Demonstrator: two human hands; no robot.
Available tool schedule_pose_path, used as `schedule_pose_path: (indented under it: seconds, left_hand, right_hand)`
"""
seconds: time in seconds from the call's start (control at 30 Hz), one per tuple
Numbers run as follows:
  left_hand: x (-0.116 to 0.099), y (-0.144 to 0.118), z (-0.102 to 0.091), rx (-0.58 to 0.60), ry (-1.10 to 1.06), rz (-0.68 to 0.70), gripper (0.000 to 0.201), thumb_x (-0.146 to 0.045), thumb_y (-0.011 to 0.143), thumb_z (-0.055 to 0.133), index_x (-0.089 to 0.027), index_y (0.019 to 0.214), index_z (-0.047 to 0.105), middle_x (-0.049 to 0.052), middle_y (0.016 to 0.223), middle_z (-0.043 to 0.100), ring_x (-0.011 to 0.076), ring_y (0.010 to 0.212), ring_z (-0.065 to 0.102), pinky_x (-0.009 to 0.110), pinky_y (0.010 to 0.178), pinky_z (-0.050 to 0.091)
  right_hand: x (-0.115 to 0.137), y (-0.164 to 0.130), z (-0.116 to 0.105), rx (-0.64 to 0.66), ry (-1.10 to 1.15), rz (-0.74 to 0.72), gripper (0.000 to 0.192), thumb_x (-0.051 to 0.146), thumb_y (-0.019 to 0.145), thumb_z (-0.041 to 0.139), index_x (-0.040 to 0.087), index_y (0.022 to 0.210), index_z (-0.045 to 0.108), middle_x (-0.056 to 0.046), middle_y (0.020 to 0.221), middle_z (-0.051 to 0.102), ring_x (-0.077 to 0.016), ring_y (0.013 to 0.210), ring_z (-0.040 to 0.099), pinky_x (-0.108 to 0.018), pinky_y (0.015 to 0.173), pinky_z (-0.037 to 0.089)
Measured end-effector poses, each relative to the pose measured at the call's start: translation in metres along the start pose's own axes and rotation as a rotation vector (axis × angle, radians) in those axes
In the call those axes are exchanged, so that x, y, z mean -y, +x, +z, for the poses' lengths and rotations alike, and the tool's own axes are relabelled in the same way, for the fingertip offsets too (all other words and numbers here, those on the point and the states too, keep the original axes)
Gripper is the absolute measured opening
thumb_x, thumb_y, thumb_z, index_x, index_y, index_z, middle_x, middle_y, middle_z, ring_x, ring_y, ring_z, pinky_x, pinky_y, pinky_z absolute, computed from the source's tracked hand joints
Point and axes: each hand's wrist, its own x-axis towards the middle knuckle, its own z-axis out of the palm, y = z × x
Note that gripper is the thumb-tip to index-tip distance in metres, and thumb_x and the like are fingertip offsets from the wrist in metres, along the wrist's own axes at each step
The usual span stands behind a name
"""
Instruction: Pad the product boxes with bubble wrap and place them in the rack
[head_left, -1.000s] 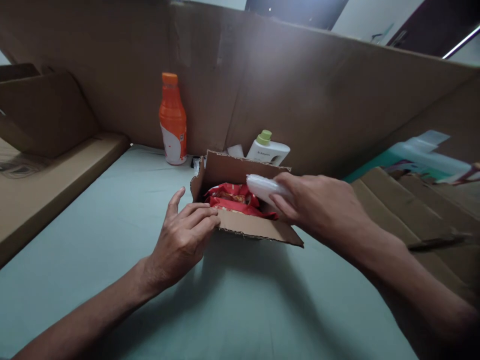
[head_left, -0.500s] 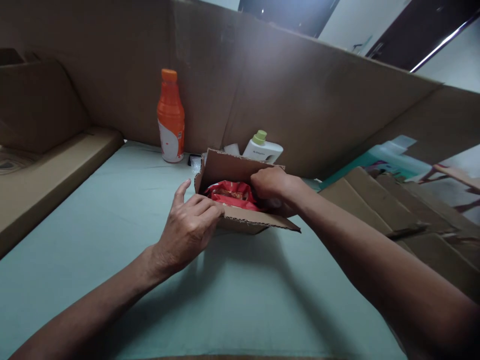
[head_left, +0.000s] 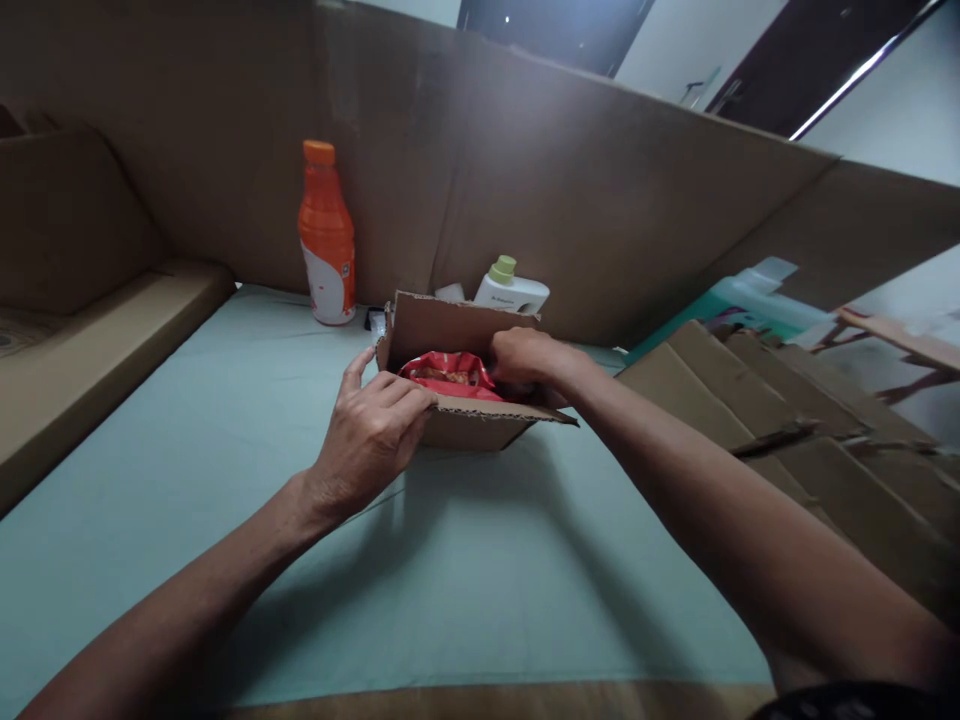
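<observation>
A small open cardboard box [head_left: 474,432] rests on the pale green cloth, with its flaps standing out. Inside it lies a shiny red packet [head_left: 459,374] with a food picture on it. My left hand [head_left: 373,430] grips the near flap at its left corner, thumb raised at the box's left side. At the box's right end, my right hand [head_left: 521,356] reaches in with its fingers curled, next to the red packet. The box and the hand itself hide those fingertips, so I cannot see what they hold.
Behind the box stand an orange bottle [head_left: 327,235] and a white bottle with a green cap [head_left: 511,290], near a tall cardboard wall [head_left: 600,190]. Folded cardboard [head_left: 697,385] and a container of green liquid [head_left: 757,300] are at right. A long carton [head_left: 120,330] lies at left.
The view has shifted slightly, so everything sits a little further left. My right hand is still inside the box and my left still on the near flap.
</observation>
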Motion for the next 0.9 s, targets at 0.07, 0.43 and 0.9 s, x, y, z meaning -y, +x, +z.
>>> schedule_pose_path:
  seconds: [0.07,0.43,0.9]
  left_hand:
    - [-0.001,-0.001,-0.001,-0.051,0.005,-0.023,0.014,-0.016,0.096,0.054,-0.018,0.102,0.067,0.005,0.098,0.075,0.0195,0.093,0.067,0.053,0.113,0.037]
    - [0.037,-0.050,0.017,0.059,-0.547,-0.828,0.082,-0.045,0.079,0.071,-0.025,0.150,0.037,0.017,0.156,0.041,0.0372,0.139,0.046,0.057,0.109,0.042]
    - [0.009,-0.100,-0.024,-0.045,-0.655,-1.110,0.062,-0.057,0.067,0.078,-0.018,0.111,0.058,0.010,0.113,0.070,0.0288,0.105,0.066,0.036,0.082,0.055]
  right_hand:
    - [-0.004,-0.017,-0.011,-0.053,-0.010,0.015,0.017,0.025,0.071,0.076,0.015,0.084,0.076,-0.014,0.087,0.077,-0.0270,0.084,0.072,-0.032,0.070,0.053]
    - [-0.060,-0.134,0.085,-0.467,0.884,0.151,0.060,0.035,0.069,0.073,0.018,0.126,0.062,-0.014,0.124,0.069,-0.0269,0.099,0.069,-0.032,0.065,0.055]
    - [0.044,-0.140,0.128,-0.562,0.991,-0.043,0.028,0.036,0.082,0.066,0.022,0.106,0.067,-0.008,0.099,0.071,-0.0252,0.088,0.065,-0.037,0.076,0.055]
